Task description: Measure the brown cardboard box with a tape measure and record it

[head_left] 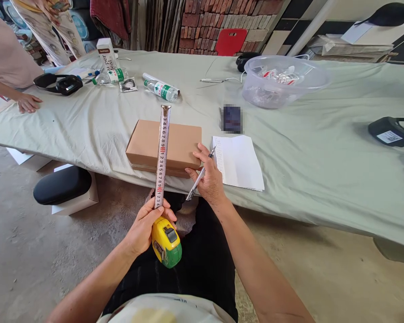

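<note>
The left hand (151, 226), fingers curled, is gripping the tape (168, 244), its blade (161, 157) already spanning the box (185, 143) at the table's (309, 179) near edge, while the right hand (210, 181), half-closed, is holding a pen (195, 185) and touching the box, apparently not yet writing on the paper (239, 161).

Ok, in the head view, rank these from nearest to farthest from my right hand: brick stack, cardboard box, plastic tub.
1. Cardboard box: touched by your right hand, lying mostly to its left.
2. Plastic tub: ahead and to the right, toward the far side of the table.
3. Brick stack: beyond the table's far edge.
</note>
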Motion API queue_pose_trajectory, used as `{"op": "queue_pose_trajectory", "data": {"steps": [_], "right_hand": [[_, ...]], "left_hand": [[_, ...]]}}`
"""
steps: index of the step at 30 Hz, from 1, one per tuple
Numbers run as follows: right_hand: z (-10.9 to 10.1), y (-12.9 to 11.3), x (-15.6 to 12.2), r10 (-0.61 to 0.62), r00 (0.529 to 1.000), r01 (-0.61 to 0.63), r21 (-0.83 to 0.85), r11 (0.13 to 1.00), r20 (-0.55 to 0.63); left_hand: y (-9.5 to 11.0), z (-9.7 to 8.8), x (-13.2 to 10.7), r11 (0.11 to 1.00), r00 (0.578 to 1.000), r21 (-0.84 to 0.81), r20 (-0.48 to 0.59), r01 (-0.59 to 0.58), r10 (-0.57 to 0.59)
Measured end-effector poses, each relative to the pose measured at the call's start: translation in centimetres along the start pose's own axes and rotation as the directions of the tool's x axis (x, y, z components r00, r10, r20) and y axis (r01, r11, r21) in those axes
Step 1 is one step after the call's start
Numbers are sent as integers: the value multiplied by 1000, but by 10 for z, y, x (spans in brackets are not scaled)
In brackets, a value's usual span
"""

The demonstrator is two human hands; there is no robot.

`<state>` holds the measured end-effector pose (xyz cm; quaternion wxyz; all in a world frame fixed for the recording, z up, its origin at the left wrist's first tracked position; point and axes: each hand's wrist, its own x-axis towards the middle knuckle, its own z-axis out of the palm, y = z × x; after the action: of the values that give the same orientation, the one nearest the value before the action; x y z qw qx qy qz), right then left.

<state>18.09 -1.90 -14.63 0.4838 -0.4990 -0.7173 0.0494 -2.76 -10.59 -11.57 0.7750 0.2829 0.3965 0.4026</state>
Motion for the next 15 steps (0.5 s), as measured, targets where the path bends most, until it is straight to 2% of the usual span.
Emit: {"op": "queue_pose_trajectory", "data": {"steps": [15], "right_hand": [[2, 0, -2, 21, 1000, -21, 22, 1000, -3]], "left_hand": [[-3, 2, 2, 1000, 1000, -19, -11, -4, 3]]}}
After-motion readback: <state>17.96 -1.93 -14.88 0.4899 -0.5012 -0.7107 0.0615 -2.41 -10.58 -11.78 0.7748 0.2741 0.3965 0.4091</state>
